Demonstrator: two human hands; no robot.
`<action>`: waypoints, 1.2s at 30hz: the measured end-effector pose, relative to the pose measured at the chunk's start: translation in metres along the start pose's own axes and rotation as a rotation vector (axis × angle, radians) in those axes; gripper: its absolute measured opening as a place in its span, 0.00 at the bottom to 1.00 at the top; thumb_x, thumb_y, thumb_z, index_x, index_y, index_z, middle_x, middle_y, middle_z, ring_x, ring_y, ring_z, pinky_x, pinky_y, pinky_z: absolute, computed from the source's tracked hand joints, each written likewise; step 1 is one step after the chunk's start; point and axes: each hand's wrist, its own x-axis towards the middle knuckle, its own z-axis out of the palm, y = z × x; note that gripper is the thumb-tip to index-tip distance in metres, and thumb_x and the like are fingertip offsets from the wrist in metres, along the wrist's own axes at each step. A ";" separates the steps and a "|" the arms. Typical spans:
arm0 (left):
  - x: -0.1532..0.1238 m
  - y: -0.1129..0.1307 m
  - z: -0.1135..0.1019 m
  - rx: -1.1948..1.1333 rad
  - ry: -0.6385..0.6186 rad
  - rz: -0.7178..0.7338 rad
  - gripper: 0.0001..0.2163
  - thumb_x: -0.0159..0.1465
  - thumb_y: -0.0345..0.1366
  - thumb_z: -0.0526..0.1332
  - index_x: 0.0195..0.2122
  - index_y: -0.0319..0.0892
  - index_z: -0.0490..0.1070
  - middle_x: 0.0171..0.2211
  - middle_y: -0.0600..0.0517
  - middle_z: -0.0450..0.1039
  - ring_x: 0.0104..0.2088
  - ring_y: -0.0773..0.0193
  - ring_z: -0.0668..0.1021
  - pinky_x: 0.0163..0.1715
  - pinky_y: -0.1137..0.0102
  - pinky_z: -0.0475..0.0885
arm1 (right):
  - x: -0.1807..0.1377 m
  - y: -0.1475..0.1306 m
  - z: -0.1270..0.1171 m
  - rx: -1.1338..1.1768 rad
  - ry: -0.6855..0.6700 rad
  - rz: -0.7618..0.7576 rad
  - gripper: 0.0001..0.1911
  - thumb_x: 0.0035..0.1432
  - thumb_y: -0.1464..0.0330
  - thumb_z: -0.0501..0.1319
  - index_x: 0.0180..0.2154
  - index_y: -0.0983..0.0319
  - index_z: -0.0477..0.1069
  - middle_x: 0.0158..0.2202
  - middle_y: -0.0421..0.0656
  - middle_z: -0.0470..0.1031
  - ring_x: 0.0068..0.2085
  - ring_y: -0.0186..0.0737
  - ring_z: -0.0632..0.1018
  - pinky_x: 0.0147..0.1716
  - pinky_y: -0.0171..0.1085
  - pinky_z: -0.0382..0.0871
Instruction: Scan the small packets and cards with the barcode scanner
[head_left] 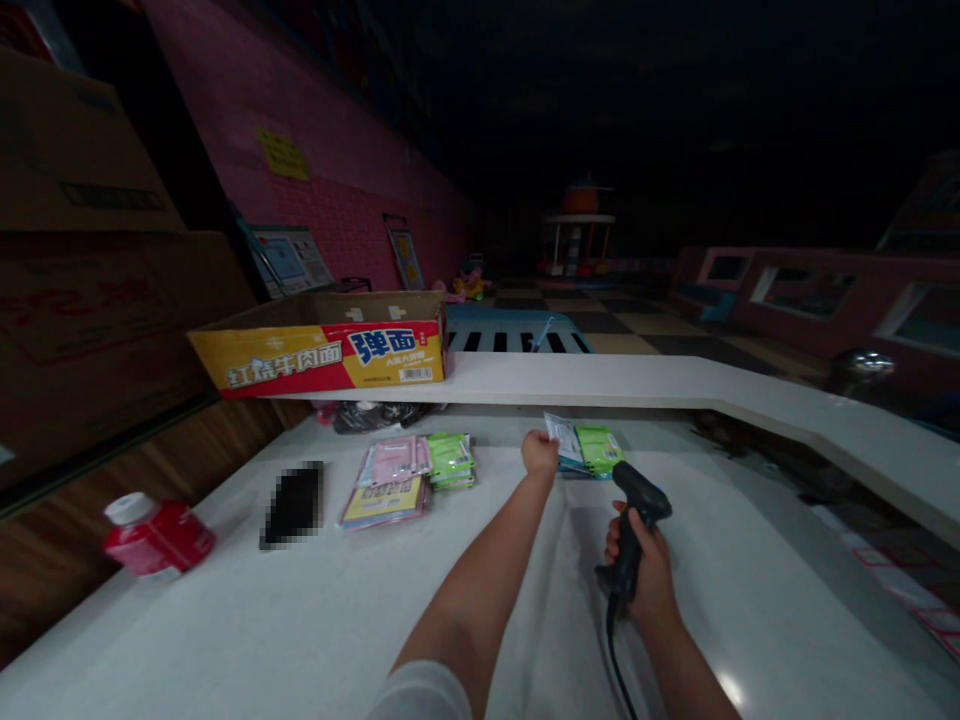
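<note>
My right hand point(646, 570) is wrapped round the handle of a black barcode scanner point(631, 520), whose cable runs down toward me. The scanner's head points up and forward, near a green packet point(598, 449) lying on the white counter. In my left hand point(540, 453) is the edge of a pale white-and-blue packet point(564, 438), beside and partly over the green one. Left of my left arm lies a group of flat packets: a pink packet point(395, 460), a yellow one point(384, 502) and several green ones point(451, 458).
A red bottle with a white cap point(159, 538) and a blurred-out dark object point(294, 503) are at left. A raised white ledge point(585, 380) crosses behind, bearing an open red-and-yellow noodle carton point(330, 350). Brown cardboard boxes point(97, 300) are stacked far left.
</note>
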 end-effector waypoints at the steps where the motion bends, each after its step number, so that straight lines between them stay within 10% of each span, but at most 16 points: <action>1: 0.000 -0.001 0.000 0.021 0.005 0.001 0.05 0.53 0.29 0.66 0.27 0.41 0.69 0.29 0.49 0.76 0.36 0.59 0.79 0.38 0.68 0.71 | 0.000 0.000 0.000 -0.001 0.000 0.001 0.21 0.48 0.54 0.69 0.39 0.59 0.70 0.21 0.34 0.68 0.18 0.30 0.67 0.15 0.29 0.60; 12: -0.022 0.008 -0.040 0.325 0.021 0.219 0.07 0.60 0.33 0.62 0.39 0.39 0.73 0.38 0.44 0.75 0.39 0.59 0.77 0.41 0.69 0.68 | -0.002 0.001 -0.001 0.006 0.003 0.022 0.21 0.48 0.55 0.69 0.40 0.60 0.70 0.20 0.34 0.69 0.18 0.30 0.67 0.15 0.28 0.61; 19: -0.022 0.008 -0.138 0.560 0.120 0.528 0.06 0.62 0.31 0.58 0.38 0.41 0.73 0.38 0.47 0.74 0.41 0.59 0.75 0.44 0.67 0.67 | -0.001 0.004 -0.007 0.000 -0.003 0.024 0.22 0.46 0.56 0.71 0.39 0.60 0.71 0.20 0.35 0.70 0.19 0.30 0.68 0.15 0.28 0.62; 27: -0.015 -0.004 -0.268 1.003 0.501 0.076 0.19 0.59 0.45 0.61 0.47 0.37 0.71 0.46 0.37 0.72 0.50 0.45 0.72 0.46 0.59 0.67 | -0.003 0.006 -0.012 -0.003 -0.008 0.045 0.22 0.44 0.57 0.72 0.38 0.61 0.72 0.20 0.36 0.70 0.19 0.30 0.68 0.15 0.28 0.63; 36: -0.017 -0.016 -0.295 0.962 0.364 -0.143 0.29 0.49 0.55 0.68 0.46 0.39 0.72 0.48 0.36 0.75 0.50 0.45 0.75 0.45 0.62 0.68 | -0.002 0.010 -0.018 -0.013 0.006 0.049 0.22 0.42 0.58 0.73 0.37 0.61 0.73 0.20 0.37 0.70 0.19 0.31 0.69 0.15 0.28 0.64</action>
